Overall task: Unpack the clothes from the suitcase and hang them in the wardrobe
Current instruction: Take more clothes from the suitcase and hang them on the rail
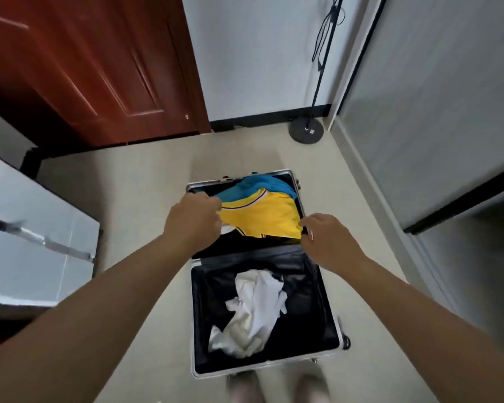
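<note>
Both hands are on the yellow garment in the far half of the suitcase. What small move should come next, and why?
Probably lift it straight up. The left hand and right hand each grip an edge of the yellow garment, which still lies on the blue garment inside the suitcase.

Brightness: moderate, even indoor light; source not visible.
Shadows: soft and faint on the floor (146,199); no hard edges.
Dark areas: black lining of the suitcase (309,309) shows almost no detail.
Glare: a mild sheen on the red door (93,68); white cloth (253,309) near overexposed.
Blur: motion smear at the shoes (277,386) and on the grey cabinet (26,242).
Distortion: wide-angle; wall lines and forearms bow and stretch toward the edges.
Sharpness: generally soft, compressed-looking.
</note>
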`<act>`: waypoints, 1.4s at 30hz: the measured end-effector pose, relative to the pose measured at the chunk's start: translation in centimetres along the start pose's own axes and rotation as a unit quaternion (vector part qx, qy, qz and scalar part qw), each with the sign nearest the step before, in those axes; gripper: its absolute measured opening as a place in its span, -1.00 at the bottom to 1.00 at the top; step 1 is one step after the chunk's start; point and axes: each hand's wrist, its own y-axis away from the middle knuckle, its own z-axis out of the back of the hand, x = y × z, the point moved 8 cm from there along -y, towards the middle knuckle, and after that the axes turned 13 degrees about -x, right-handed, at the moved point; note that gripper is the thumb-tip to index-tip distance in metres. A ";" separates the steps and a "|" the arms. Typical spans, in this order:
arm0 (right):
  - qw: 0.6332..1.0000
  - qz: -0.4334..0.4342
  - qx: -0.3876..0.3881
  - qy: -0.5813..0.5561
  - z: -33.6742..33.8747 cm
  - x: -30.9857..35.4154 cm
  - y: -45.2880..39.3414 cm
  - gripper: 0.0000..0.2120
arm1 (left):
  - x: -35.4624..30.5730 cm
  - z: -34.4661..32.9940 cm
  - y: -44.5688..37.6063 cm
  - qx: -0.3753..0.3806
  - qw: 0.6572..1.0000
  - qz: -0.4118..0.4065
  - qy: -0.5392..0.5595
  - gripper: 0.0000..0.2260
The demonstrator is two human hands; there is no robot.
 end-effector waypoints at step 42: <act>0.810 -0.466 0.093 -0.344 -44.7 -17.5 9.1 -0.69 | 6.2 -50.9 11.0 0.253 0.794 0.406 0.374 -0.61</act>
